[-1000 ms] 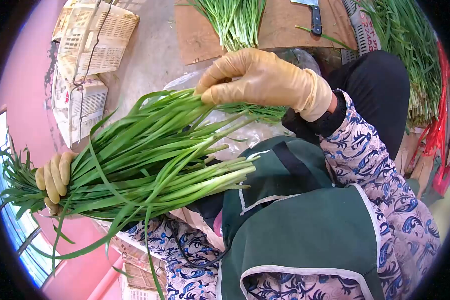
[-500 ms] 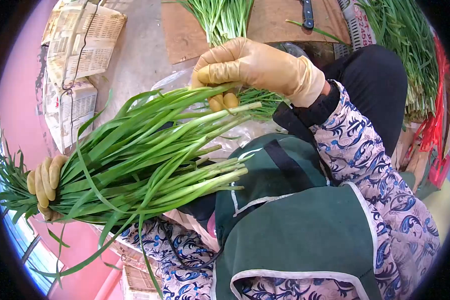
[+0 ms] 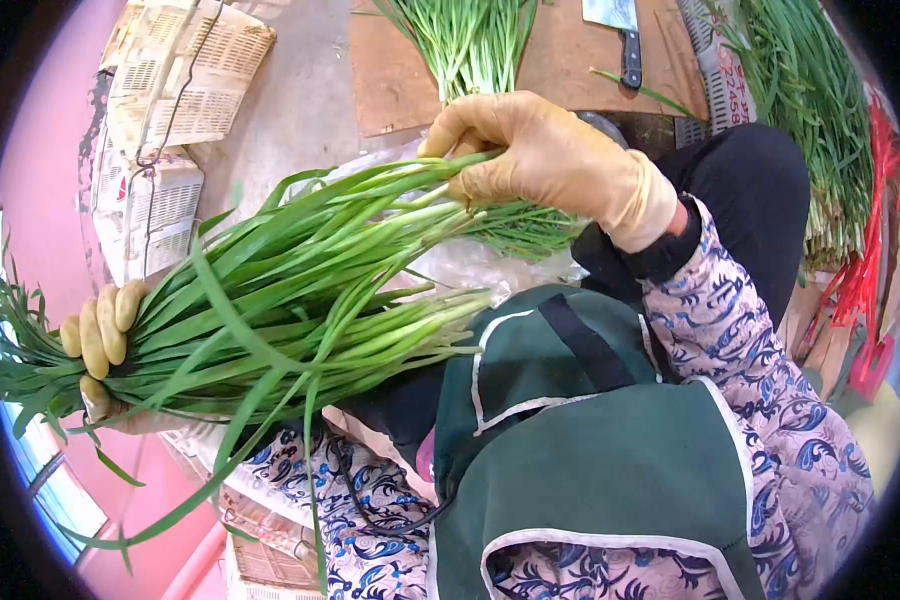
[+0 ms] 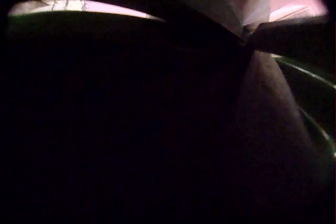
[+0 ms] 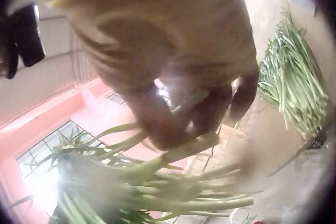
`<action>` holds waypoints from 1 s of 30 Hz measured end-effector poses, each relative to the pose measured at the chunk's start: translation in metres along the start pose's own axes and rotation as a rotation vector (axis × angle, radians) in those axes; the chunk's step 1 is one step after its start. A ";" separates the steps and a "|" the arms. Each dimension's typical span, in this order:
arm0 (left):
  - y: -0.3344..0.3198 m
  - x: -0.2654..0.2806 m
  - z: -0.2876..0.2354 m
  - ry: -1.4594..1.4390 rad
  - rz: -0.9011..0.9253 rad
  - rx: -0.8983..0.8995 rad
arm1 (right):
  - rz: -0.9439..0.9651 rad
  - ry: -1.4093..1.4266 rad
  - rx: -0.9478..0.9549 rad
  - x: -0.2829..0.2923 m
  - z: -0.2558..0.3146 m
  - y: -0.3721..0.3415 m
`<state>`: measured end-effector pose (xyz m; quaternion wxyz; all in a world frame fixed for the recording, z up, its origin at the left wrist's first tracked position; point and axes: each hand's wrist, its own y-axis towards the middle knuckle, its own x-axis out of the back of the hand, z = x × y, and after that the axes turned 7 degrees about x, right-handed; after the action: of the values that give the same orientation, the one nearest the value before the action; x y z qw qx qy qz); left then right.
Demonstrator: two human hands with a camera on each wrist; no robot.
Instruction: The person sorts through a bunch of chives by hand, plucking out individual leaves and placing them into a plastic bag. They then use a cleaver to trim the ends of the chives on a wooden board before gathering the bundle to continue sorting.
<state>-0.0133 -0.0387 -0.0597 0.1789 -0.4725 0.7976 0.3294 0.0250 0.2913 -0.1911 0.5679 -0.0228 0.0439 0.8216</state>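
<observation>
A loose bunch of garlic chives [image 3: 290,320] lies across the front of the body, leaves to the left and pale stem ends to the right. My gloved left hand [image 3: 105,330] grips it near the leaf tips. At the upper stem ends, my gloved right hand [image 3: 560,160] pinches some stalks between thumb and fingers. In the right wrist view, the fingers of the right hand [image 5: 178,77] come down over the stalks [image 5: 157,176], whose cut ends spread out. The left wrist view is almost wholly dark, blocked by leaves and glove.
A wooden board [image 3: 395,90] ahead bears another bunch of chives [image 3: 470,45] and a cleaver [image 3: 630,55]. Plastic crates [image 3: 185,90] stand at the left. More chives [image 3: 820,120] are heaped at the right, beside red strips [image 3: 865,260]. Clear plastic [image 3: 450,265] lies beneath the right hand.
The right hand reached its fingers under the upper stalks half a second ago; now it pinches them a little farther right. The left hand keeps its grip on the leaves.
</observation>
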 end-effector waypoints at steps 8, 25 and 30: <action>0.002 -0.023 0.007 0.277 0.040 -0.155 | -0.192 0.092 -0.164 0.008 0.026 -0.018; -0.013 -0.031 0.058 0.139 0.066 -0.130 | 0.062 0.598 -0.161 -0.040 0.012 -0.044; -0.009 -0.015 0.052 0.087 0.043 -0.118 | 0.428 0.464 0.108 -0.006 0.056 -0.053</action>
<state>0.0003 0.0041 -0.0917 0.1086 -0.4789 0.7938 0.3587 0.0771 0.3096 -0.1368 0.3574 -0.1698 0.2194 0.8918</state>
